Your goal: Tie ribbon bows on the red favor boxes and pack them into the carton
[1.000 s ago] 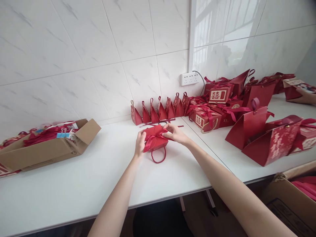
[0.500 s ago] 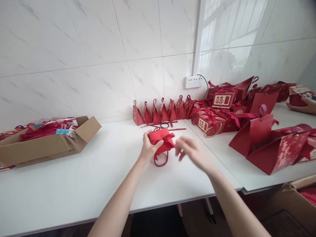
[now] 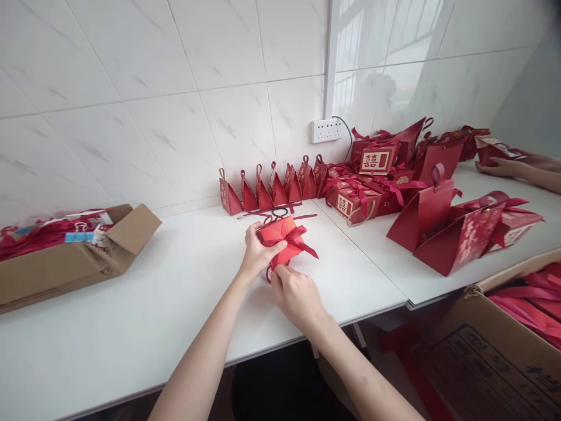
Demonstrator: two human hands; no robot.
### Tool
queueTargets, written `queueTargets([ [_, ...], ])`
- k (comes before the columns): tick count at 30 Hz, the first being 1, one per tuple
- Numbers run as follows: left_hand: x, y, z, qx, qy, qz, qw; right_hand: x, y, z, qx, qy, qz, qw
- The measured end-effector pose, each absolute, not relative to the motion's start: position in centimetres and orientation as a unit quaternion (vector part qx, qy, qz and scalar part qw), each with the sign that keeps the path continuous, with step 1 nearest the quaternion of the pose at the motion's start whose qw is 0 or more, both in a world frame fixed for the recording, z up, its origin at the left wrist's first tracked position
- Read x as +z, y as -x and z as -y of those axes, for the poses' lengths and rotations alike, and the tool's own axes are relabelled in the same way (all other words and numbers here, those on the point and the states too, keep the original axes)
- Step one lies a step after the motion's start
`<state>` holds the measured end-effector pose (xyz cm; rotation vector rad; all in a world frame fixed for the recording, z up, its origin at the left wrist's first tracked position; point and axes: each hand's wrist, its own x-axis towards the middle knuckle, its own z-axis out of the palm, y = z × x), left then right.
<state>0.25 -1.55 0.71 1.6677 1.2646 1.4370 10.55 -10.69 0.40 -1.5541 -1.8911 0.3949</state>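
Observation:
A small bright red box [image 3: 289, 252] with a dark red ribbon bow [image 3: 294, 234] is held above the white table. My left hand [image 3: 259, 250] grips its left side, the thumb on the front near the bow. My right hand [image 3: 298, 294] is closed at the box's lower edge, its fingertips pinched by the lower left ribbon end; what they hold is mostly hidden. A red twisted cord [image 3: 269, 273] hangs below the box, partly behind my right hand. One ribbon tail sticks out to the right.
Several small red triangular boxes [image 3: 263, 196] stand along the wall, loose ribbons before them. An open carton [image 3: 65, 272] sits at left. Red gift boxes [image 3: 379, 202] and larger bags [image 3: 460, 234] are at right. Another carton [image 3: 491, 345] is lower right. Another person's hands [image 3: 504, 166] hold a box.
My right hand has moved from the box's right side to its lower edge and closed. The box is turned and tilted. The view has shifted right; another person's second arm now shows.

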Motion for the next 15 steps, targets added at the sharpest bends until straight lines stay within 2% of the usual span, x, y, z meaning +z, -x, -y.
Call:
queueTargets([
  [4,0.9,-0.4,1.6,0.528,-0.620,-0.500,0.296,-0.3,-10.2,10.7,0.109,0.577,0.749,0.305],
  [15,1.4,-0.4,1.8,0.517,-0.615,-0.510,0.308,-1.9,-9.9,11.1,0.040,0.522,0.787,0.326],
])
